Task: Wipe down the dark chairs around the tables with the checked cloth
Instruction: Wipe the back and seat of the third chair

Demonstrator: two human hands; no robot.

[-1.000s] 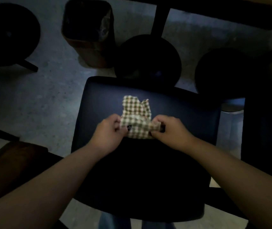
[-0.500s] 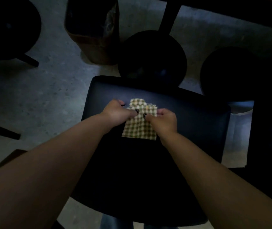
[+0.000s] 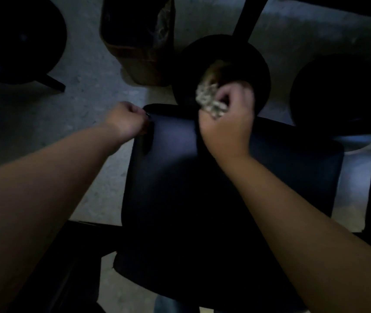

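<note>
Now your right hand point(image 3: 227, 125) has the checked cloth point(image 3: 210, 100) bunched in its grip, fingers curled round it, at the far edge of the dark chair point(image 3: 225, 188) seat. Your left hand point(image 3: 127, 123) sits at the seat's far left corner with its fingers curled; whether it clamps the edge, you can't tell. Beyond the chair stand a round stool point(image 3: 256, 64) and a bin point(image 3: 139, 39) on the grey floor point(image 3: 85, 91).

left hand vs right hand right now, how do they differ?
The left hand grips the far left corner of the dark padded square chair seat; the right hand sits at its far edge. The left hand holds no cloth; the right hand bunches the checked cloth. Both have curled fingers.
</note>
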